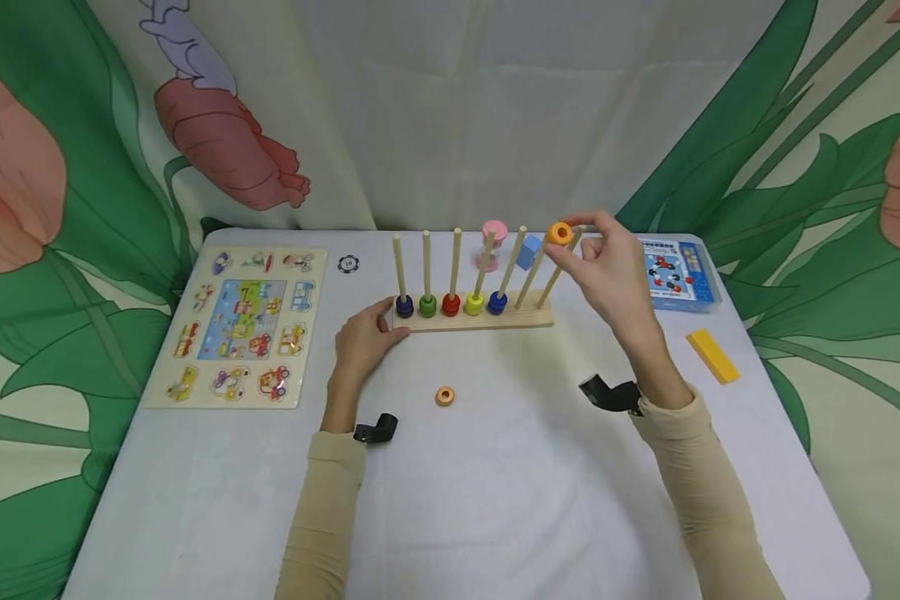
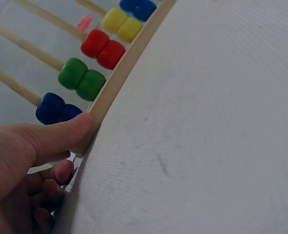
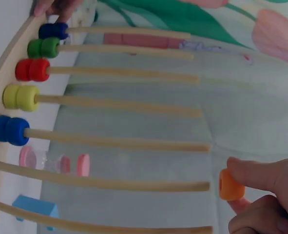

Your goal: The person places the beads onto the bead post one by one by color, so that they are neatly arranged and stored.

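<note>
A wooden peg stand (image 1: 487,322) carries a row of upright pegs; two beads each of dark blue (image 3: 47,30), green (image 3: 42,48), red (image 3: 31,69), yellow (image 3: 20,97) and blue (image 3: 9,130) sit on the first pegs from the left. The two rightmost pegs hold no beads. My left hand (image 1: 363,342) grips the stand's left end, thumb along its front edge in the left wrist view. Between thumb and fingers, my right hand (image 1: 607,265) pinches an orange bead (image 3: 232,185), just off the tip of the second peg from the right. Another orange bead (image 1: 451,391) lies on the table before the stand.
Behind the stand are a pink sand timer (image 1: 495,229) and a blue block (image 1: 528,252). A picture puzzle board (image 1: 313,325) and a poker chip (image 1: 348,264) lie left. A blue-lidded box (image 1: 701,279) and a yellow block (image 1: 712,356) are at the right.
</note>
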`<state>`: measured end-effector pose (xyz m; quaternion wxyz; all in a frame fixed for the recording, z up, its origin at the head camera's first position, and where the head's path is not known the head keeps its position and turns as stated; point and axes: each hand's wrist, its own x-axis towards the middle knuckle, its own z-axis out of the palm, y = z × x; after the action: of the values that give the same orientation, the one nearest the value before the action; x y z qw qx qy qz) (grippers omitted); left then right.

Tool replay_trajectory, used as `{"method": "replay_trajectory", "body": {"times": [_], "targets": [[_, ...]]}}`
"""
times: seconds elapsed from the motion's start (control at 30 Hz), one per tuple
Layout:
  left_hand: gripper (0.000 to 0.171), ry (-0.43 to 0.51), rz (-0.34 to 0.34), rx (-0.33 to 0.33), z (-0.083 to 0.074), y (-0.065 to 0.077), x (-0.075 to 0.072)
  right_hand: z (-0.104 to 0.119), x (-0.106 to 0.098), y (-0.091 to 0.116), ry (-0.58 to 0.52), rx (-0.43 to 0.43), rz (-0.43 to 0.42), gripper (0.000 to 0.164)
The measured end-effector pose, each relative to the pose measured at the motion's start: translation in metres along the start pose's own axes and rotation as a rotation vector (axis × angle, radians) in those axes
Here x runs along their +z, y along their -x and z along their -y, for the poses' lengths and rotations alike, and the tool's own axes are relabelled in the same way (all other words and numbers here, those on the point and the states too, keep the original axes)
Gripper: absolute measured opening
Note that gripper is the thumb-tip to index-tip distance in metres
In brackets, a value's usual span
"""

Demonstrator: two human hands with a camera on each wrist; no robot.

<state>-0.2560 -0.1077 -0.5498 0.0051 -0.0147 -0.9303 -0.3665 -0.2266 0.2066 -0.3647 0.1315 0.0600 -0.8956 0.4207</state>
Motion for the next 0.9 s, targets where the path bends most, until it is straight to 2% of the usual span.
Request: {"method": "replay_trajectory", "body": {"times": [0.07, 0.1, 0.23, 0.33, 0.43, 0.47, 0.53, 0.67, 0.73, 0.83, 0.9], "targets": [[0.066, 0.004, -0.002, -0.003, 0.001, 0.001, 0.000, 0.000, -0.003, -0.013, 0.062, -0.016, -0.040, 0.043], [0.066, 0.005, -0.001, -0.002, 0.001, 0.001, 0.000, -0.001, -0.002, -0.017, 0.076, -0.004, -0.033, 0.043], [0.066, 0.010, 0.009, 0.001, 0.000, 0.001, 0.001, -0.009, 0.005, -0.024, 0.095, 0.011, -0.039, 0.045], [0.066, 0.014, 0.009, 0.000, 0.000, 0.000, 0.000, -0.010, 0.017, -0.011, -0.017, -0.031, -0.121, 0.047], [0.066, 0.010, 0.004, -0.006, 0.000, 0.000, 0.000, -0.010, 0.039, 0.015, -0.210, -0.062, -0.135, 0.044], [0.066, 0.009, 0.003, -0.008, 0.001, 0.000, 0.000, -0.011, 0.048, 0.025, -0.263, -0.055, -0.110, 0.041], [0.066, 0.005, 0.003, -0.006, 0.000, 0.000, -0.001, -0.016, 0.068, 0.043, -0.319, 0.002, 0.025, 0.038], [0.067, 0.003, 0.003, -0.001, 0.000, -0.001, -0.001, -0.033, 0.109, 0.068, -0.249, 0.144, 0.355, 0.038], [0.067, -0.003, 0.002, -0.004, 0.001, -0.001, -0.001, -0.042, 0.126, 0.077, -0.195, 0.169, 0.497, 0.038], [0.067, -0.010, 0.003, -0.008, 0.001, -0.001, 0.000, -0.053, 0.147, 0.087, -0.123, 0.160, 0.622, 0.036], [0.066, -0.008, 0.002, -0.008, 0.002, -0.002, 0.000, -0.057, 0.155, 0.092, -0.083, 0.140, 0.650, 0.035]]}}
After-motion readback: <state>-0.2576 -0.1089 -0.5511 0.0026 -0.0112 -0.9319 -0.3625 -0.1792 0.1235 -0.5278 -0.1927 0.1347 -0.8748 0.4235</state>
